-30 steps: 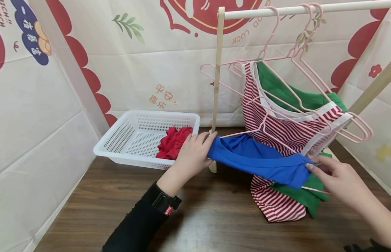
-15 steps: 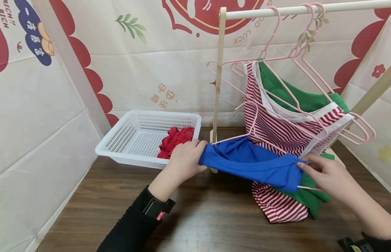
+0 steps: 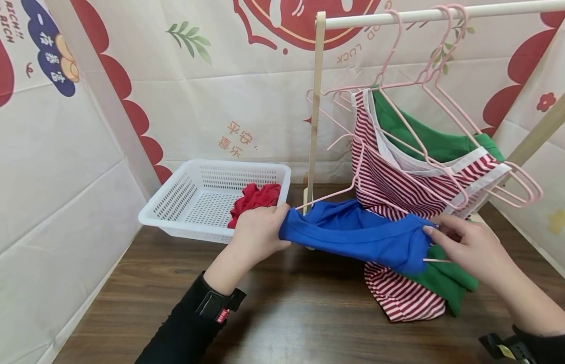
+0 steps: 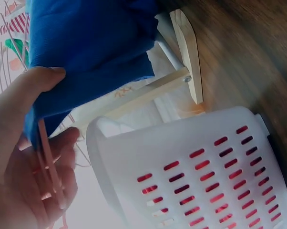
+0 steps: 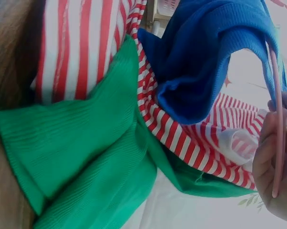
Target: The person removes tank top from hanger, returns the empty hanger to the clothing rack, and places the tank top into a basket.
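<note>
Both sleeves (image 3: pixel 182 323) are black, as are the wrist straps (image 3: pixel 207 303), the left bearing a red tag (image 3: pixel 222 316).

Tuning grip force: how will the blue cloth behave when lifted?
Likely floppy: the blue cloth droops in soft folds. Probably light, as it looks thin. It might slip on the pink hanger, whose ends poke out past it.

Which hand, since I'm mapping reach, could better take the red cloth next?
Probably the left hand, beside the basket with the red cloth; the right hand is farther. Both hold the blue garment.
</note>
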### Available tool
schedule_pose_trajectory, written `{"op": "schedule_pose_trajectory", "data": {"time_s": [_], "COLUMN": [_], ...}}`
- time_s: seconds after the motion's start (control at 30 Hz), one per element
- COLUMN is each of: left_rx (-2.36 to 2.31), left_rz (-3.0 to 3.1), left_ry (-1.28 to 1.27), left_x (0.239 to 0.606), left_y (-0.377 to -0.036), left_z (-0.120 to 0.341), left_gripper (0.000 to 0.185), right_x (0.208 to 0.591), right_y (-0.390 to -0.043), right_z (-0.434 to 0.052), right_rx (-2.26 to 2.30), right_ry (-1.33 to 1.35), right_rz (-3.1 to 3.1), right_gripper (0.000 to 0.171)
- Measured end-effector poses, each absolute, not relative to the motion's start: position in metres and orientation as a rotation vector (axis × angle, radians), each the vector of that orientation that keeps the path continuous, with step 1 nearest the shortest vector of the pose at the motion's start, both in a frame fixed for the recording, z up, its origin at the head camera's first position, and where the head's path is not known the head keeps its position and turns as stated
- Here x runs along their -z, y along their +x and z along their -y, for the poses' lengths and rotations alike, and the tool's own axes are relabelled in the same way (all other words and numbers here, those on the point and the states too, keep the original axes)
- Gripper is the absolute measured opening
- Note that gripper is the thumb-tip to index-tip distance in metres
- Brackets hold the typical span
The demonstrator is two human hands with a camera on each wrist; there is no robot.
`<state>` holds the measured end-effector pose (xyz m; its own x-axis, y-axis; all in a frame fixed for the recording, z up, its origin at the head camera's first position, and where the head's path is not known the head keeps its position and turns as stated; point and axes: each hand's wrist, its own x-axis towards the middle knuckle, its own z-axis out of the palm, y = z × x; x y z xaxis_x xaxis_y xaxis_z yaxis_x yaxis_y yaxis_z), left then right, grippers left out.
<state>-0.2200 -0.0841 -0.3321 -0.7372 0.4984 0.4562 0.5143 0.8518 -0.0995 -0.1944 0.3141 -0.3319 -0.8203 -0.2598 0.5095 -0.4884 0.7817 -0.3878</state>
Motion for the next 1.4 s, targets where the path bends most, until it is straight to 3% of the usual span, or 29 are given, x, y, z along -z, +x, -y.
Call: {"op": "schedule_pose_trajectory", "data": {"time_s": [0.33,0.83,1.3,1.4], "left_rx": [0.066,0.106,0.08,0.067], "left_rz": [2.343,2.227,2.193,2.18], "left_ry": [-0.733,-0.701,-0.685,-0.687], "left_x": [0.335,0.328,0.326,0.327], "left_y": [-0.216,-0.215,-0.211,-0.211], "left_z": [0.091,0.104,0.107,0.106], "left_gripper": [0.058,0.058,0.05,0.053], "right_x": [0.323,0.321,0.32,0.318], "right_y": [-0.195,-0.185,-0.186,-0.187], "right_z": [-0.308,-0.283,-0.255,-0.25], "right_rx": [-0.499,-0.497,-0.562,-0.567], "right_ry": [0.618,0.63,0.71,0.698], "right_rz": [2.281,2.04,2.048,2.067], "right_gripper": [0.014,0.056,0.04,0.028]}}
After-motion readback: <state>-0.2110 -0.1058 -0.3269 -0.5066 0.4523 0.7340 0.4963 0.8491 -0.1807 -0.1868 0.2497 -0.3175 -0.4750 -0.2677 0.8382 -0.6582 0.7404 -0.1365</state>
